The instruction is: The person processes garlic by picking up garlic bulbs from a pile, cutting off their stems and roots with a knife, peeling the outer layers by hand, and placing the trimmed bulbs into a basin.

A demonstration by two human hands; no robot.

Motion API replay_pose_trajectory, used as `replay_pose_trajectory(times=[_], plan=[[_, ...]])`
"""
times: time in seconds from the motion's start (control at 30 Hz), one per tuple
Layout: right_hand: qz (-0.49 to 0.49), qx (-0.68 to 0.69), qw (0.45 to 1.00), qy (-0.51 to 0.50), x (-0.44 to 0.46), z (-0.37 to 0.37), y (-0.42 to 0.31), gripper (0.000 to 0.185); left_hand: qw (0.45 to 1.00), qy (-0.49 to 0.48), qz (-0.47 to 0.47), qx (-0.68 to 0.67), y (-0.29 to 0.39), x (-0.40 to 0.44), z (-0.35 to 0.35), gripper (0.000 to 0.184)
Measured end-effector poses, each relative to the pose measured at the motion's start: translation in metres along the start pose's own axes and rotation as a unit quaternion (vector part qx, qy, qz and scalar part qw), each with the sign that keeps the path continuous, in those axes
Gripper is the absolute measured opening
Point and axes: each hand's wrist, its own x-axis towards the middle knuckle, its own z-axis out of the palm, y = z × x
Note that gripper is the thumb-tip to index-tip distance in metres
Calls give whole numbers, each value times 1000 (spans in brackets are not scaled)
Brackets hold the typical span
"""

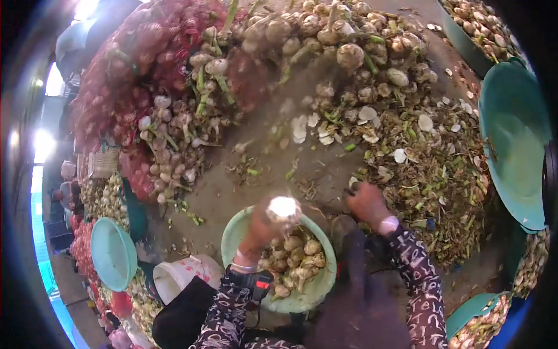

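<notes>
My left hand (257,234) is closed round a garlic bulb (283,210) whose pale face shines very bright. Below it, a light green basin (229,237) holds several dirt-covered garlic bulbs (292,260). My right hand (368,203) is off to the right, its fingers curled together beside the heap of trimmings. Something small and pale shows at its fingertips, but I cannot make out what it is. Patterned sleeves cover both forearms.
A large pile of garlic (360,58) rises ahead, with red mesh sacks (145,58) at its left. Stalk and root trimmings (436,174) lie at the right. Green basins (514,116) stand along the right, another basin (113,254) and a white bucket (186,276) at the left.
</notes>
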Motion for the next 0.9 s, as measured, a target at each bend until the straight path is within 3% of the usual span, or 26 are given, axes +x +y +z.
replay_pose_trajectory(times=[0.03,0.07,0.13,0.17,0.2,0.23,0.27,0.33,0.37,0.4,0.47,0.5,0.57,0.63,0.67,0.7,0.73,0.77,0.83,0.9], plan=[[6,-21,999,-32,-3,11,-1,45,994,62,-30,-89,-12,4,-10,41],[7,-22,999,-38,-10,17,-4,45,993,79,-20,-86,-24,-2,-19,39],[12,133,990,-36,-24,19,-13,44,990,114,1,-80,-32,-7,-26,36],[-24,178,984,-8,-30,18,-19,43,951,159,-24,-263,-37,-10,-23,34],[-26,180,983,-6,-27,25,-17,43,876,199,-50,-436,-34,-7,-15,32],[-28,144,989,-9,-21,36,-13,41,901,159,24,-403,-42,2,-16,26],[-29,105,994,-14,-17,45,-10,40,901,162,27,-402,-46,2,-16,26],[-64,105,992,-5,-10,42,-24,34,835,319,-74,-443,-47,5,-10,31],[-94,105,990,8,-6,40,-31,29,810,353,-72,-463,-48,10,-5,22],[-92,101,991,9,-12,20,-51,29,809,351,-75,-466,-51,15,-3,22],[-202,234,945,110,-33,-27,-100,25,812,316,-41,-488,-54,19,-2,20],[-203,231,945,109,-31,-20,-98,25,810,317,-40,-491,-51,18,6,20],[-89,-9,991,-100,-15,6,-89,41,860,288,11,-421,-25,17,23,34],[9,36,985,-167,-9,18,-50,45,869,257,-4,-422,13,6,35,27],[-5,-8,991,-130,-5,40,-1,47,872,246,-33,-421,20,-3,36,20],[15,3,995,-102,-14,38,-3,48,962,118,-48,-242,4,-17,12,25],[33,14,997,-73,-24,34,-6,49,968,-66,-175,-169,1,-32,-28,38],[26,13,996,-82,-28,18,-28,48,983,-126,-112,70,9,-32,-53,44],[19,-18,995,-94,-19,29,-15,46,956,-30,-134,259,3,-39,-95,55],[32,-55,992,-107,-22,39,-12,45,834,246,-193,454,8,-27,-150,51]])
